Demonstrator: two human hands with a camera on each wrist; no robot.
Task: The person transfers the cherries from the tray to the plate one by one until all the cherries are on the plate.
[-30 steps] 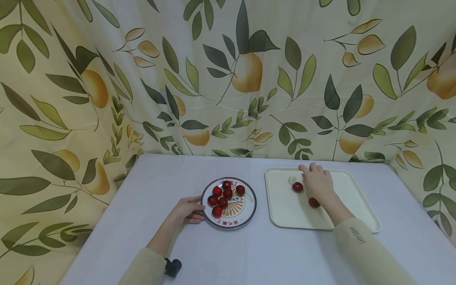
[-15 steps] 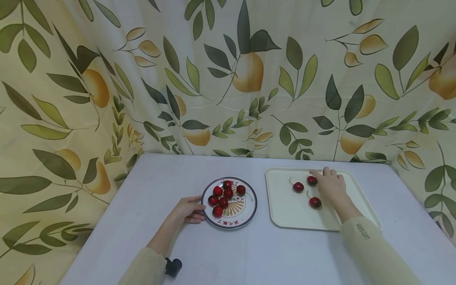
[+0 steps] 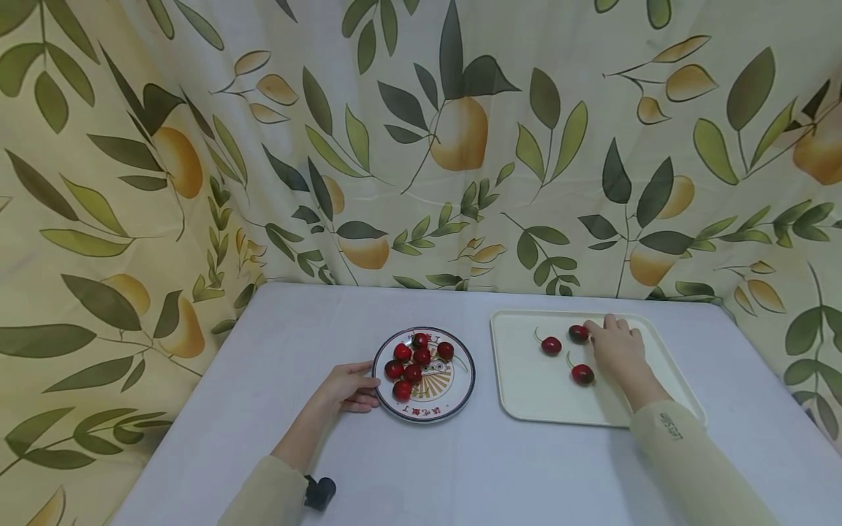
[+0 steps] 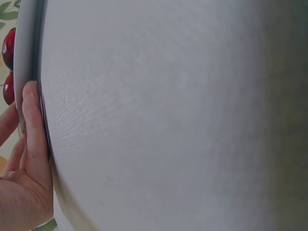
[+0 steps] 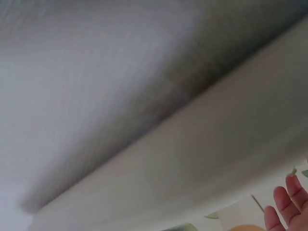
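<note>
My left hand (image 3: 351,387) holds the near-left rim of a round white plate (image 3: 447,398) with a dark edge. Its thumb lies on top and the fingers reach under, as the left wrist view shows. Several dark red cherries (image 3: 411,372) sit on the plate, mostly in its left half. To the right, a pale rectangular tray (image 3: 526,402) bears three more cherries. My right hand (image 3: 618,351) is over this tray, its fingertips at the right side of the rearmost cherry (image 3: 579,334). Whether thumb and finger pinch the cherry or its stem is hidden.
Beside the rear cherry, the tray has one cherry at left (image 3: 551,345) and one nearer me (image 3: 582,375), both with stems showing. A white cloth (image 3: 408,467) covers the table. Behind it hangs a fruit-and-leaf patterned curtain (image 3: 408,212).
My right hand has shifted to the right, uncovering the rear cherry, and comes to lie at its right side. The left hand and the plate have stayed put.
</note>
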